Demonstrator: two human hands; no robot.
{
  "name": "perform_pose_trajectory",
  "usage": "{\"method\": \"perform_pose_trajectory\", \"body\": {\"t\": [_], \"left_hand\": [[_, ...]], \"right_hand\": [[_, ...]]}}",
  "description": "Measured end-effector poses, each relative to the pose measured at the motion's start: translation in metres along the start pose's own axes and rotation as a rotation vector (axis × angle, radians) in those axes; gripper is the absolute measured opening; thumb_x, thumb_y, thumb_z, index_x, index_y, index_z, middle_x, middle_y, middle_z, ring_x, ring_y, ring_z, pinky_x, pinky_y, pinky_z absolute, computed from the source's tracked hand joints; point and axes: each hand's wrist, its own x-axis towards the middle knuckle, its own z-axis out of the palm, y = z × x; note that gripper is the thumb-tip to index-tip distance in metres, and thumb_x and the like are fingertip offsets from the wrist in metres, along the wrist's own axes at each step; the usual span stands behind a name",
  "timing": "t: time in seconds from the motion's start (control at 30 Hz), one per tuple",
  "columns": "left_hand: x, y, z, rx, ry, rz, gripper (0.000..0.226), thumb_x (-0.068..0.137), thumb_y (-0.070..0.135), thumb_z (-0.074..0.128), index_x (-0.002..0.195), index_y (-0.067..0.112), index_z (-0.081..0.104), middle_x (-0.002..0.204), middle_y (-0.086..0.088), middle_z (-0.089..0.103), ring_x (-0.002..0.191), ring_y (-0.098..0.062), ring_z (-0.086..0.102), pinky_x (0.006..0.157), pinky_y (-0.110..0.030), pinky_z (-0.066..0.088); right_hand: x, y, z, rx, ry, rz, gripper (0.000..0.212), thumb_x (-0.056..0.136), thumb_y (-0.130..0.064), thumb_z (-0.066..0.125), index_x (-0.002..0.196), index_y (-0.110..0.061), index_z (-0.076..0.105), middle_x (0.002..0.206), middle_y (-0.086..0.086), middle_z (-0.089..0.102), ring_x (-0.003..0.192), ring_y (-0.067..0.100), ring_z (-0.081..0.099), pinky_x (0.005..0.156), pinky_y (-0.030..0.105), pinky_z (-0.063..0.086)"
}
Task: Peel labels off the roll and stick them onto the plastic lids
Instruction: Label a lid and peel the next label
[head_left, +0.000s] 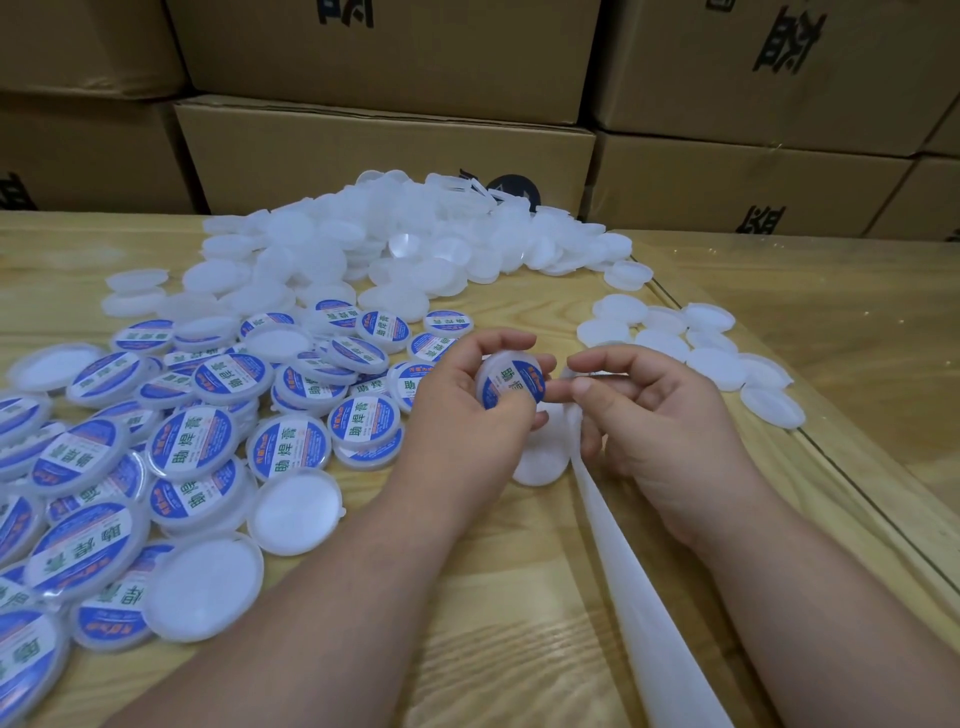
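our left hand holds a labelled lid up off the wooden table, fingers curled over its top edge and thumb under it, so the blue and white label with green characters faces us. our right hand sits just beside it, its forefinger and thumb reaching to the lid's right edge and touching the label there, while its lower fingers curl round the white backing strip. that strip runs from under the right hand down toward the lower edge of the view, between our two forearms; the roll itself is not in sight. one plain lid lies flat on the table directly beneath the hands. to the left spreads a crowd of finished labelled lids, overlapping each other, with a few unlabelled ones mixed in. behind them rises a big heap of plain white lids, and a smaller scatter of plain lids lies to the right of the hands, near a seam in the table. stacked cardboard boxes with black printing wall off the far side.
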Motion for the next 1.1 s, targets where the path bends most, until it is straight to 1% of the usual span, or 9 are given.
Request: {"method": "perform_pose_trajectory", "body": {"t": [0.13, 0.2, 0.4, 0.53, 0.73, 0.8, 0.87, 1.0, 1.1], "left_hand": [[0.002, -0.003, -0.002, 0.075, 0.016, 0.038, 0.043, 0.077, 0.009, 0.058, 0.096, 0.046, 0.066, 0.102, 0.013, 0.076, 0.099, -0.009, 0.072, 0.086, -0.044, 0.061], [0.003, -0.005, -0.003, 0.1, 0.015, 0.048, 0.044, 0.078, 0.009, 0.059, 0.099, 0.048, 0.064, 0.104, 0.014, 0.075, 0.101, -0.009, 0.072, 0.088, -0.046, 0.06], [0.004, -0.01, -0.003, 0.17, 0.001, 0.051, 0.042, 0.082, 0.015, 0.067, 0.107, 0.048, 0.064, 0.102, 0.017, 0.075, 0.098, -0.007, 0.072, 0.088, -0.043, 0.06], [0.003, -0.009, -0.002, 0.161, 0.007, 0.029, 0.028, 0.087, 0.018, 0.072, 0.107, 0.037, 0.071, 0.101, 0.012, 0.075, 0.09, -0.013, 0.075, 0.085, -0.043, 0.061], [0.002, -0.006, -0.003, 0.111, 0.075, 0.006, 0.013, 0.085, 0.025, 0.081, 0.094, 0.033, 0.076, 0.077, 0.011, 0.074, 0.07, -0.012, 0.074, 0.066, -0.023, 0.059], [0.002, -0.003, -0.004, 0.086, 0.099, -0.017, 0.006, 0.084, 0.033, 0.081, 0.089, 0.032, 0.078, 0.077, 0.009, 0.075, 0.063, -0.01, 0.071, 0.062, -0.023, 0.057], [0.0, 0.0, -0.003, 0.082, 0.102, -0.024, 0.027, 0.089, 0.05, 0.069, 0.085, 0.024, 0.077, 0.076, 0.003, 0.076, 0.054, -0.011, 0.065, 0.058, -0.026, 0.053], [0.0, 0.002, -0.004, 0.069, 0.135, -0.029, 0.076, 0.089, 0.07, 0.041, 0.089, 0.001, 0.072, 0.051, 0.001, 0.062, 0.045, -0.013, 0.052, 0.049, -0.026, 0.046], [0.001, 0.003, -0.003, 0.095, 0.17, -0.022, 0.059, 0.096, 0.062, 0.046, 0.073, 0.013, 0.071, 0.052, 0.003, 0.058, 0.049, -0.012, 0.052, 0.057, -0.036, 0.046]], "right_hand": [[-0.003, -0.002, 0.0, -0.021, -0.006, -0.027, 0.008, 0.093, -0.016, 0.066, 0.1, -0.013, 0.07, 0.095, 0.003, 0.081, 0.053, 0.014, 0.063, 0.045, 0.017, 0.043], [-0.004, -0.003, 0.001, -0.03, -0.001, -0.034, 0.008, 0.095, -0.014, 0.064, 0.099, -0.012, 0.07, 0.096, 0.002, 0.081, 0.055, 0.014, 0.065, 0.043, 0.02, 0.041], [-0.008, -0.009, 0.001, -0.043, 0.048, -0.04, 0.016, 0.101, -0.003, 0.057, 0.097, -0.01, 0.07, 0.096, -0.001, 0.081, 0.056, 0.016, 0.069, 0.041, 0.021, 0.039], [-0.01, -0.01, 0.004, -0.047, 0.081, -0.044, 0.018, 0.101, -0.002, 0.056, 0.096, -0.011, 0.071, 0.095, 0.0, 0.081, 0.059, 0.019, 0.072, 0.04, 0.02, 0.04], [-0.009, -0.012, 0.001, -0.043, 0.155, -0.073, 0.019, 0.1, -0.003, 0.055, 0.095, -0.013, 0.07, 0.097, -0.002, 0.08, 0.06, 0.018, 0.071, 0.043, 0.022, 0.045], [-0.008, -0.012, -0.001, -0.031, 0.181, -0.073, 0.019, 0.1, -0.004, 0.054, 0.095, -0.014, 0.069, 0.097, -0.001, 0.08, 0.058, 0.017, 0.069, 0.044, 0.022, 0.045], [-0.006, -0.01, -0.002, -0.036, 0.195, -0.069, 0.018, 0.1, -0.004, 0.054, 0.095, -0.013, 0.069, 0.095, 0.0, 0.08, 0.057, 0.016, 0.068, 0.044, 0.022, 0.045], [-0.005, -0.007, -0.001, -0.03, 0.186, -0.081, 0.017, 0.096, -0.008, 0.056, 0.091, -0.018, 0.07, 0.091, 0.002, 0.08, 0.053, 0.016, 0.064, 0.045, 0.02, 0.045], [-0.004, -0.007, -0.001, -0.03, 0.213, -0.088, 0.02, 0.096, -0.005, 0.057, 0.088, -0.017, 0.07, 0.085, 0.005, 0.079, 0.049, 0.014, 0.059, 0.046, 0.018, 0.045]]}}
